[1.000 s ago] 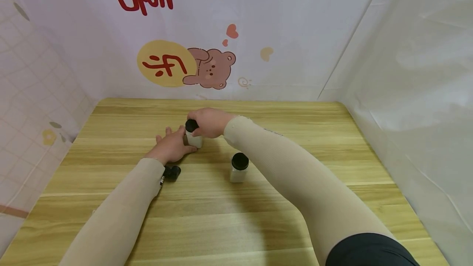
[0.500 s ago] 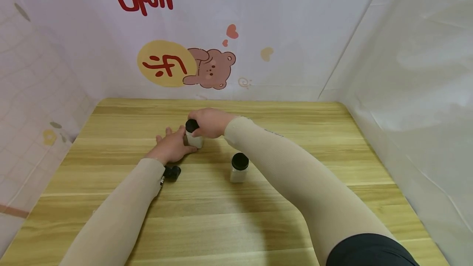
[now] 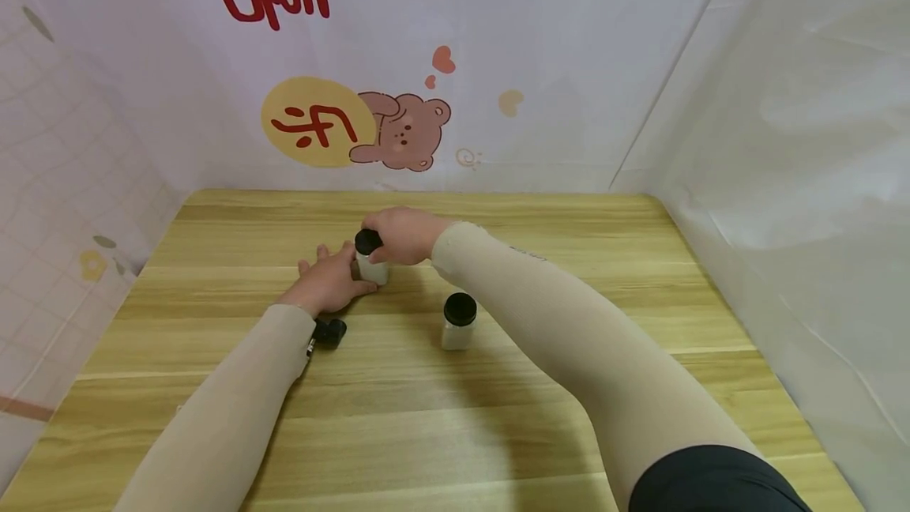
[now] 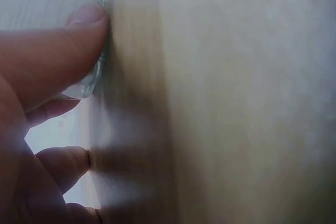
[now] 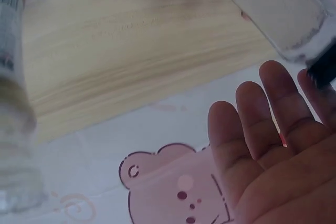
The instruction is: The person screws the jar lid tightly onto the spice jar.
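A clear square-sided jar with pale contents and a black lid stands on the table, left of the middle. My left hand holds it low down, thumb on the near side and the other fingers spread behind. In the left wrist view the thumb lies along the glass near its base. From the right, my right hand pinches the lid between thumb and forefinger. In the right wrist view the other fingers stand apart from the jar.
A second jar with a black lid stands upright nearer to me, below the right forearm; its label with a barcode shows in the right wrist view. A small black device sits at my left wrist. A printed white sheet hangs behind the table.
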Available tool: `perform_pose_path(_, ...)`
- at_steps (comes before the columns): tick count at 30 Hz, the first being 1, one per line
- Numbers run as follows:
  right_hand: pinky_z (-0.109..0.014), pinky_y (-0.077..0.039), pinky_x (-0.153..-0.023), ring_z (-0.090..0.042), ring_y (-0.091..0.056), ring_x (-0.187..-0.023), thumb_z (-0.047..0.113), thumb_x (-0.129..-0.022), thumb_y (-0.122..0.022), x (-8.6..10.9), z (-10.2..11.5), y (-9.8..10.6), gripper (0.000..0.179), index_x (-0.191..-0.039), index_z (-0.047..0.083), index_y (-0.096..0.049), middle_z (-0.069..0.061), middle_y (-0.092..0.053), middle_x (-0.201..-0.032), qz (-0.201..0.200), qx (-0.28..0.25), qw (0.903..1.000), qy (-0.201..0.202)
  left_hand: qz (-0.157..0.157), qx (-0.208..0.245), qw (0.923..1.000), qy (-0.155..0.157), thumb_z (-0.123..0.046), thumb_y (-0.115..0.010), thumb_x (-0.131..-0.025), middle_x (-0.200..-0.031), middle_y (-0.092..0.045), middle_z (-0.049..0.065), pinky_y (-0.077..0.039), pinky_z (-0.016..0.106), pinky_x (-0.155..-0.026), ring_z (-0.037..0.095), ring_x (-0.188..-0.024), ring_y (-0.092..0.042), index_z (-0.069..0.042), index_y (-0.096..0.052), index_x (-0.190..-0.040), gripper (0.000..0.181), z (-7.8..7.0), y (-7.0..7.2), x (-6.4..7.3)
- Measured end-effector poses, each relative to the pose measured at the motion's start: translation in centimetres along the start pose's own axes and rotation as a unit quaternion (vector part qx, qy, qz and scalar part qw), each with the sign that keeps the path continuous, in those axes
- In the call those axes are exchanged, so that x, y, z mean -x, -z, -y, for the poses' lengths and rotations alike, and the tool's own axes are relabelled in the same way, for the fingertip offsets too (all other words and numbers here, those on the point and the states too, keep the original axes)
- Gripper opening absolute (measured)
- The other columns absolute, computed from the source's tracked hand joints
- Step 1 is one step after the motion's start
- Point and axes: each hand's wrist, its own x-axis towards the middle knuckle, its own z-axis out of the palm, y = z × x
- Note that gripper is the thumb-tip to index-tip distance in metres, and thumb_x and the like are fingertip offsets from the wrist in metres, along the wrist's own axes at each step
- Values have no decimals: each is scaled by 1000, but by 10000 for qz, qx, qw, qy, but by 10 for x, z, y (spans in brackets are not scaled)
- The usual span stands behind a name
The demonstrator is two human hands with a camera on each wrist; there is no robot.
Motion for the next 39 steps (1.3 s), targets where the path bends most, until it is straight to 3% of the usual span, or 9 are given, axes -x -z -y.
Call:
perform_pose_path(6,-36,-43,-120,-22,-56,-142,41,-110,-56,9,-15,11,59,-159,10,-45,-8,-53,-158,-101,-176,9998,29,26,-26,9999,99,-46,-70,-101,-172,-17,29,3,84,-117,61,-156,9,-7,-19,-168,93,-1,0,0)
perform_pose_path(15,-42,-46,-117,-27,-57,-140,33,-113,-51,34,-48,23,48,-154,8,-51,-12,-58,-152,-862,-508,9949,-105,-38,-37,9999,121,-44,-71,-100,-171,-24,29,2,82,-118,60,-157,6,-3,-27,-164,88,-3,0,-2)
perform_pose_path(27,-49,-45,-116,-33,-57,-137,27,-112,-51,88,-105,20,40,-145,4,-59,-16,-62,-145,-1865,-887,9755,-759,-89,-46,9999,111,-44,-71,-100,-171,-23,29,3,81,-119,59,-158,7,-3,-25,-165,90,0,-2,-4)
perform_pose_path(30,-52,-45,-116,-36,-56,-137,29,-111,-54,104,-121,10,43,-144,2,-59,-18,-62,-144,-1778,-897,9759,-894,-82,-44,9999,128,-44,-71,-100,-171,-23,29,3,81,-119,59,-158,8,-3,-24,-166,90,0,-3,-4)
perform_pose_path(39,-57,-47,-114,-40,-58,-136,43,-104,-66,140,-154,-39,59,-148,5,-58,-21,-61,-147,-754,-699,9877,-1175,-103,-21,9999,134,-45,-71,-100,-172,-20,28,4,81,-120,59,-158,7,-6,-26,-166,89,0,-5,-4)
